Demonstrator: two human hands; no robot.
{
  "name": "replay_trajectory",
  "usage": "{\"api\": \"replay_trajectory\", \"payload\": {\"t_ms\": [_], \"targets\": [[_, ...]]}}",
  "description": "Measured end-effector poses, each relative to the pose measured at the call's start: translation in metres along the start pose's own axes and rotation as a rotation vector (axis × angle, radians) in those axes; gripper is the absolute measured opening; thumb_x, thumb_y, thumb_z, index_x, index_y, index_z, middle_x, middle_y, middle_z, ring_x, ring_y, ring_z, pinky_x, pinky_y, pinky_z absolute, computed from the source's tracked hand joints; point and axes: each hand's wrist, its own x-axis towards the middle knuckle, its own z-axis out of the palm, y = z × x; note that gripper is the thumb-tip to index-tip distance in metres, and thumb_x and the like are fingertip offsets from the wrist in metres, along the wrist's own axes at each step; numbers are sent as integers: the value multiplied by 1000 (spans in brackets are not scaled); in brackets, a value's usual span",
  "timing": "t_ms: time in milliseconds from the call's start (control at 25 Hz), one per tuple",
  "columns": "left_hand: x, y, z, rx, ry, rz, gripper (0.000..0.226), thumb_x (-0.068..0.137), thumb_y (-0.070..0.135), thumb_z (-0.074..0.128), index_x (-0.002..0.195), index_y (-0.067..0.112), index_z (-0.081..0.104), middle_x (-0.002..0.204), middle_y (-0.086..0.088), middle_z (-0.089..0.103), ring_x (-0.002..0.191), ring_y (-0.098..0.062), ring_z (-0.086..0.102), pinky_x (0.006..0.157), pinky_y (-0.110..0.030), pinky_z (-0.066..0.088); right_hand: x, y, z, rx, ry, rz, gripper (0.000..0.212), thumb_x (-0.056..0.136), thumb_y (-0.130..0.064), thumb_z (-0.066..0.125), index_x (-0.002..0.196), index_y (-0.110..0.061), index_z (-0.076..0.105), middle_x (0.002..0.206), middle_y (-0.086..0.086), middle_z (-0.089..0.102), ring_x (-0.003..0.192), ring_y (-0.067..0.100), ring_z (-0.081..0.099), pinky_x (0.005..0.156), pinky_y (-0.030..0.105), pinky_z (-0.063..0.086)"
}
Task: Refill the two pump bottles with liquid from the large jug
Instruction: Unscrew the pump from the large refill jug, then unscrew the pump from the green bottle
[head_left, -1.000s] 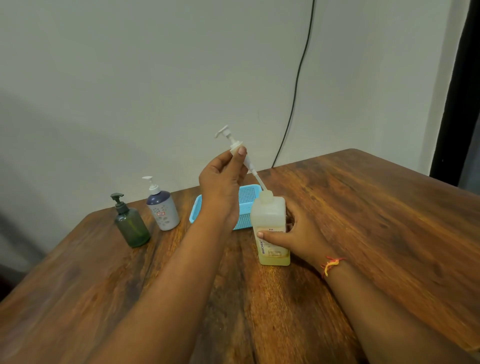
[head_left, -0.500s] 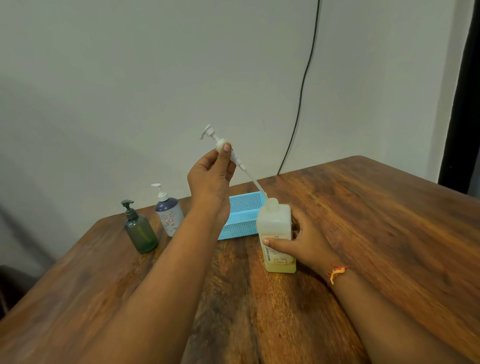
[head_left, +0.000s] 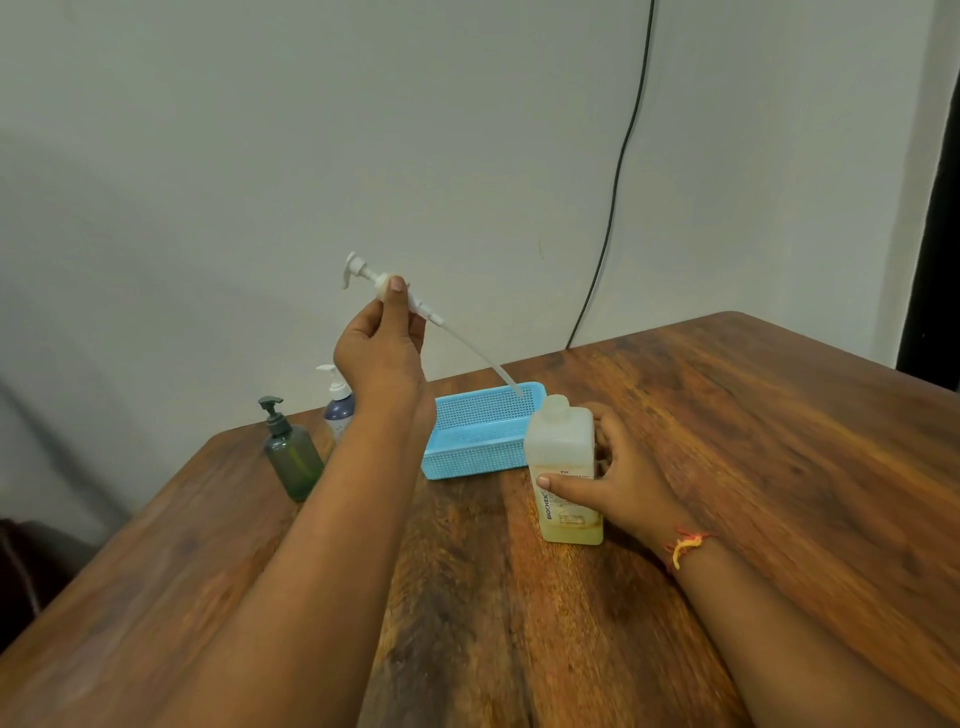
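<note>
Wood grain, reddish-brown and glossy with darker streaks, runs across the counter (head_left: 753, 467), whose far corners are rounded. Near its middle stands the jug (head_left: 563, 462), a squarish translucent plastic container with an open round neck, a printed label on its near face and pale yellow liquid showing near its base. The right hand (head_left: 631, 478) holds the jug, thumb pressed across the label and the other fingers curled round its far side; a red and yellow thread bracelet (head_left: 687, 545) circles the wrist. The left hand (head_left: 376, 358) is raised to the left of the jug, its fingers (head_left: 397, 285) pinching the collar of a white pump (head_left: 382, 285) that lies tilted, nozzle up and to the left. The pump's thin, slightly bent dip tube (head_left: 478, 358) slopes down to the right, its tip hanging over the basket, just left of the jug's neck and not touching it. That basket (head_left: 467, 441) is light blue perforated plastic, rectangular, lying just left of and behind the jug. Farther left, a green pump bottle (head_left: 293, 465), smoky and translucent with a dark pump, stands near the counter's far left edge; behind it a purple pump bottle (head_left: 340, 410) with a white pump is partly hidden by the left forearm. A black cable (head_left: 621, 166) hangs down the plain pale wall (head_left: 311, 130) behind the counter.
</note>
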Motion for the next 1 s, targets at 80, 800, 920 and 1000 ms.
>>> {"api": "replay_trajectory", "payload": {"t_ms": [80, 800, 920, 1000], "targets": [[-4, -2, -11, 81, -9, -89, 19, 89, 20, 75, 99, 4, 75, 87, -2, 74, 78, -8, 70, 79, -23, 59, 0, -1, 0, 4, 5, 1, 79, 58, -56, 92, 124, -59, 47, 118, -22, 67, 108, 6, 68, 89, 42, 61], [-79, -117, -92, 1241, -267, -369, 35, 79, 41, 83, 73, 9, 70, 75, -3, 72, 63, -13, 59, 54, -25, 44, 1, 4, -3, 31, 17, -38, 84, 74, -30, 92, 142, -40, 44, 130, -12, 63, 114, 7, 66, 86, 32, 62], [-80, -120, -93, 1267, -281, -376, 31, 82, 38, 82, 67, 15, 67, 67, 2, 68, 56, -9, 57, 48, -21, 39, 1, 4, -3, 12, 20, -35, 86, 74, -30, 91, 144, -37, 42, 130, -13, 61, 113, 1, 64, 83, 24, 60], [-82, -122, -93, 1271, -279, -357, 29, 83, 38, 81, 71, 14, 70, 68, 2, 68, 57, -10, 58, 45, -20, 39, 0, 4, -2, -10, 29, -29, 88, 74, -30, 91, 145, -36, 40, 130, -14, 59, 111, -2, 63, 80, 18, 57]]}}
